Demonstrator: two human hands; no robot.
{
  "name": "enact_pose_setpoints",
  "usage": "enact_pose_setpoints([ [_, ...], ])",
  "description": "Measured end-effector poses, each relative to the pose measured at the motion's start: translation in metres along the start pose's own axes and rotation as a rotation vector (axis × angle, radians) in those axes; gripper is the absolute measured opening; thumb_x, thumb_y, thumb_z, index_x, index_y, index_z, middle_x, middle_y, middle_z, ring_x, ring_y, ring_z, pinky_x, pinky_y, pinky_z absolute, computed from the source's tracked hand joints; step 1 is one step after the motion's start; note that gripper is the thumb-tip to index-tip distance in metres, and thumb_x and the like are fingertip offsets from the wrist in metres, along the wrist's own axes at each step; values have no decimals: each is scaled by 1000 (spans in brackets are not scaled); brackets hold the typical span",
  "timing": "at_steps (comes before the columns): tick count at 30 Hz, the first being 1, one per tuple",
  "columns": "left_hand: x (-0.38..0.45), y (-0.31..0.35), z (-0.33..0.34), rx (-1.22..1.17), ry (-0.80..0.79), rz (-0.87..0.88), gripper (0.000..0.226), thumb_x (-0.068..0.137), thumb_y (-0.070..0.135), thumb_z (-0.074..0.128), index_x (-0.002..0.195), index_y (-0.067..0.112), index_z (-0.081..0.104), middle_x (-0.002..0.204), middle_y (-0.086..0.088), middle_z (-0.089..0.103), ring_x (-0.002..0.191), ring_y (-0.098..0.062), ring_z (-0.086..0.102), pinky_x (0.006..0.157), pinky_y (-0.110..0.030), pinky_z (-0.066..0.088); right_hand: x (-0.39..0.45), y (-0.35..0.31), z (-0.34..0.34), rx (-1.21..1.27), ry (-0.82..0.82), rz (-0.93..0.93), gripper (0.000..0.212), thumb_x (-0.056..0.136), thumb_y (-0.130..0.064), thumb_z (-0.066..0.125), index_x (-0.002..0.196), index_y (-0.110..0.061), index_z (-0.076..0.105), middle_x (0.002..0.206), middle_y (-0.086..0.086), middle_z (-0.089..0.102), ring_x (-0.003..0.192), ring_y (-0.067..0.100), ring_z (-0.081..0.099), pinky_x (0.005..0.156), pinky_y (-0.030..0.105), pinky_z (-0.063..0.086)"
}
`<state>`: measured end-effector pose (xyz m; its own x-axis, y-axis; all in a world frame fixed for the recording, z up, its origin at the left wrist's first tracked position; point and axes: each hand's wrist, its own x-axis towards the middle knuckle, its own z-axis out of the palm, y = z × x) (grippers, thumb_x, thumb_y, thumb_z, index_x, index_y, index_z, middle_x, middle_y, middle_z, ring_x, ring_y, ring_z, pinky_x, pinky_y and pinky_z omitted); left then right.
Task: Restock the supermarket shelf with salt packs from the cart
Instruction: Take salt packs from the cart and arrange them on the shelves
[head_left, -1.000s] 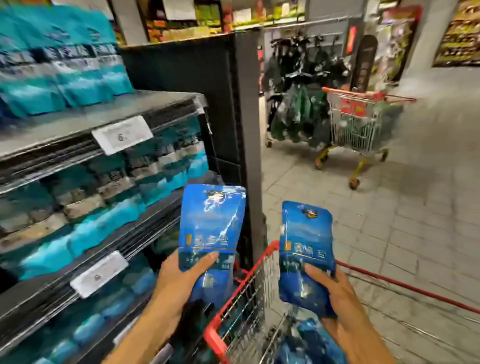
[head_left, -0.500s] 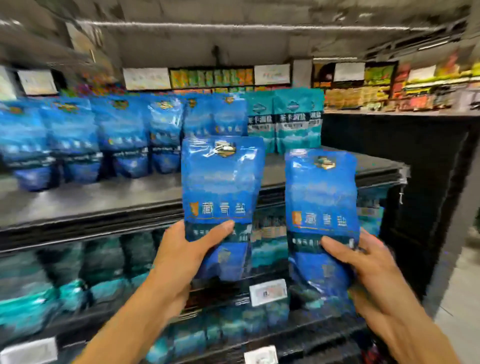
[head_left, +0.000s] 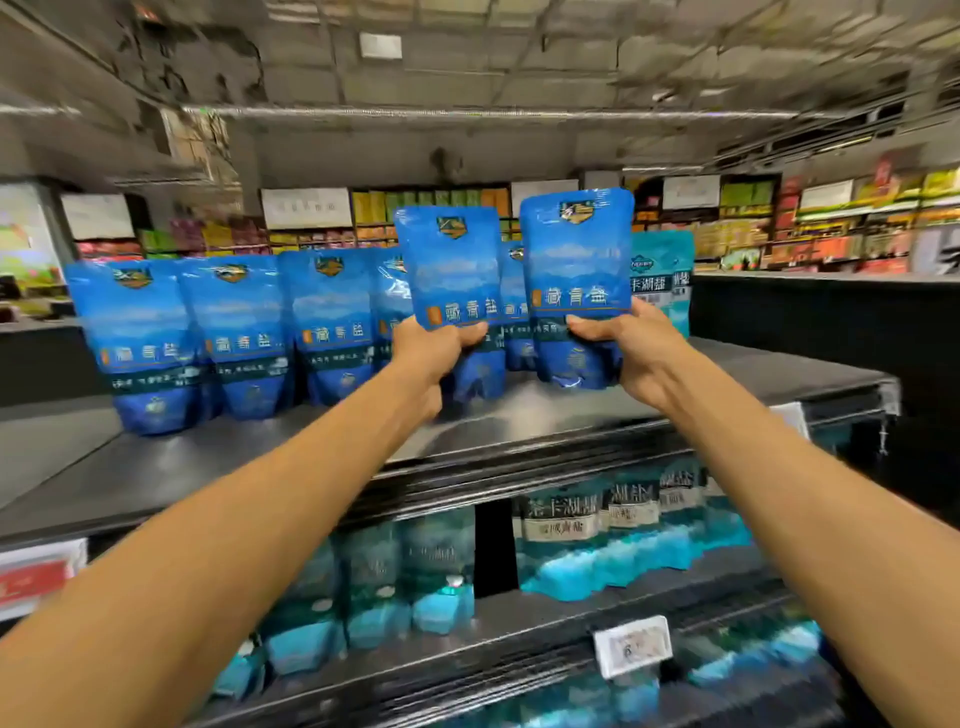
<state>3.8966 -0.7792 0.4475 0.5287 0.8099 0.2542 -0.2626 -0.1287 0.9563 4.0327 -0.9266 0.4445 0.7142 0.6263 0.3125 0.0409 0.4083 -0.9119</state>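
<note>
Both arms reach up over the top shelf. The left hand grips 1 blue salt pack upright, thumb across its front; the right hand grips a second blue pack beside it. Both packs hang just above the top shelf, in front of the row of standing blue packs, with teal packs at that row's right end.

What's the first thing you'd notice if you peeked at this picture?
Two shiny blue salt packs held up side by side over the top shelf: the left hand grips the left pack and the right hand grips the right pack. Behind them a row of matching blue packs stands on that shelf, and teal packs fill the shelf below.
</note>
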Motion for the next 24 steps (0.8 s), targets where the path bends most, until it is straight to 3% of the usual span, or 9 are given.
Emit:
enact_pose_setpoints([
  [2, 23, -16, 2, 16, 47, -10, 23, 75, 1, 81, 89, 12, 65, 98, -10, 74, 91, -27, 70, 86, -44, 58, 20, 13, 2, -22, 24, 16, 45, 78, 12, 70, 121, 1, 64, 110, 17, 71, 91, 28, 68, 97, 52, 53],
  [5, 50, -36, 3, 29, 70, -5, 27, 74, 1, 81, 98, 6, 69, 104, -12, 74, 95, -26, 71, 87, -41, 58, 47, 30, 1, -57, 14, 47, 44, 78, 17, 69, 118, 1, 63, 106, 18, 70, 91, 28, 66, 99, 53, 51],
  [10, 69, -52, 8, 139, 4, 75, 26, 76, 0, 79, 99, 8, 72, 103, -10, 75, 98, -26, 71, 90, -41, 57, 82, 46, -12, -128, -128, 45, 44, 78, 16, 68, 119, 2, 62, 114, 19, 69, 106, 33, 65, 98, 48, 51],
  [14, 73, -44, -9, 599, -150, 67, 37, 74, 14, 85, 108, 5, 72, 108, -10, 74, 101, -24, 69, 93, -34, 53, 99, 42, -35, -630, -271, 30, 48, 69, -3, 87, 114, -8, 70, 108, 4, 75, 99, 18, 70, 90, 30, 54],
  [16, 73, -38, -19, 805, -165, 28, 52, 70, 31, 88, 110, 4, 70, 105, -11, 74, 102, -26, 68, 94, -41, 54, 103, 46, -40, -716, -269, 16, 44, 67, -7, 89, 107, -11, 73, 100, 1, 76, 93, 15, 70, 82, 23, 55],
  [18, 72, -34, -20, 929, -93, 32, 60, 65, 43, 89, 101, -1, 67, 93, -11, 73, 92, -27, 66, 82, -42, 56, 108, 51, -39, -694, -233, 10, 37, 67, -7, 88, 101, -12, 73, 92, -2, 75, 88, 16, 69, 72, 19, 56],
  [20, 70, -30, -14, 1093, -4, 69, 63, 63, 52, 86, 90, 0, 64, 81, -8, 68, 82, -24, 63, 75, -38, 54, 116, 55, -35, -712, -204, 23, 38, 67, -8, 89, 102, -10, 73, 94, 2, 75, 83, 16, 68, 69, 23, 55],
  [24, 72, -27, -2, 1310, 64, 89, 62, 66, 62, 79, 84, 8, 52, 91, -10, 71, 89, -30, 68, 80, -44, 56, 130, 60, -24, -839, -169, 57, 36, 70, -18, 89, 100, -16, 70, 92, 6, 73, 69, 19, 65, 67, 35, 57],
])
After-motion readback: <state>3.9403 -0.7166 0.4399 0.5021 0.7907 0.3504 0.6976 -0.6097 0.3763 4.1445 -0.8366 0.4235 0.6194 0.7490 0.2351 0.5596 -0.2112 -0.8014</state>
